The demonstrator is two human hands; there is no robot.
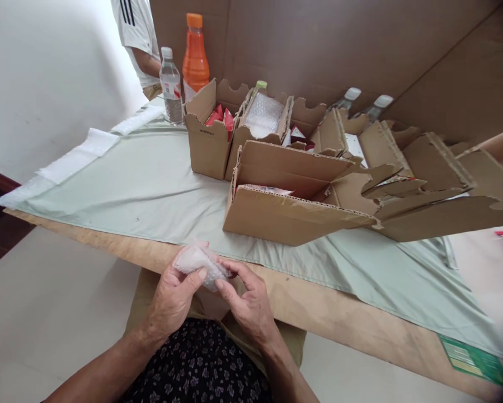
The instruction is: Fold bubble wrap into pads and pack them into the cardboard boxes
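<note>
A small bundle of bubble wrap (201, 264) is held between both hands, just over the table's front edge. My left hand (173, 294) grips its left side, thumb on top and fingers underneath. On the right side, my right hand (249, 299) pinches the bundle between thumb and fingers. What lies inside the wrap cannot be made out. Beyond the hands, an open cardboard box (293, 218) stands on the green cloth (146, 196), with a plastic packet (268, 190) inside.
More open cardboard boxes (209, 148) line the back and right. An orange bottle (196, 61) and a clear bottle (171, 87) stand behind. Bubble wrap sheets (79, 157) lie along the left edge. A person in a white shirt (140, 39) is at the back left.
</note>
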